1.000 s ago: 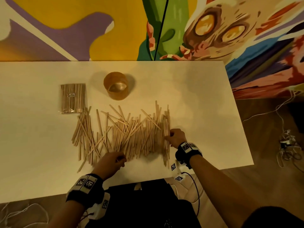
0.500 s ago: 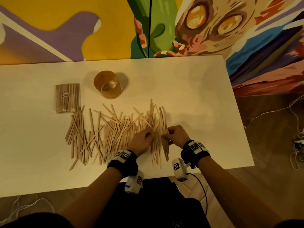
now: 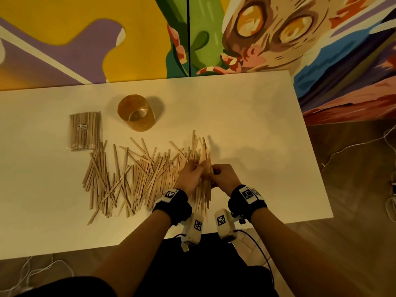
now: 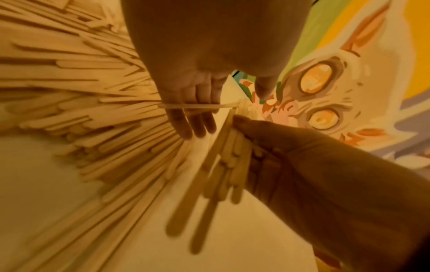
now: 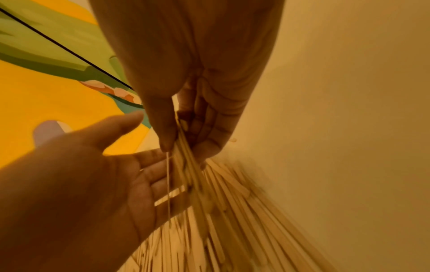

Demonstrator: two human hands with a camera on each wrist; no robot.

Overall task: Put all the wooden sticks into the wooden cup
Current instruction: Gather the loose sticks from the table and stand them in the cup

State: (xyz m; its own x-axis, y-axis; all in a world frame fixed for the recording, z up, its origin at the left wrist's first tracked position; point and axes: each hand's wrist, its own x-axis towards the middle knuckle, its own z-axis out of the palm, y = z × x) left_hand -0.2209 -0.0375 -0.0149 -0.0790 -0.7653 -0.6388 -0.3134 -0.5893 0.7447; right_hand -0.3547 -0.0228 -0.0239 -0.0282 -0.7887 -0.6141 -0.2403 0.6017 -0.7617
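Note:
Many loose wooden sticks [image 3: 128, 174] lie spread across the white table [image 3: 246, 129]. The round wooden cup [image 3: 136, 112] stands upright behind them, empty as far as I can see. My right hand [image 3: 222, 176] grips a bundle of sticks [image 3: 204, 168] at the right end of the pile; the right wrist view shows thumb and fingers [image 5: 167, 128] curled round the bundle [image 5: 186, 165]. My left hand [image 3: 189, 174] is against the bundle's left side, palm open and fingers straight [image 5: 149, 165]. One stick [image 4: 193, 105] lies across its fingers [image 4: 195, 125].
A sealed pack of sticks [image 3: 85, 130] lies left of the cup. The table's near edge [image 3: 64, 249] is close to my body, its right edge [image 3: 317, 168] beyond my right hand. A painted wall [image 3: 107, 39] stands behind. Cables [image 3: 364, 144] lie on the floor.
My left hand has moved right from the pile's near-left part to the right hand. The right hand has gathered sticks at the pile's right end into a bundle.

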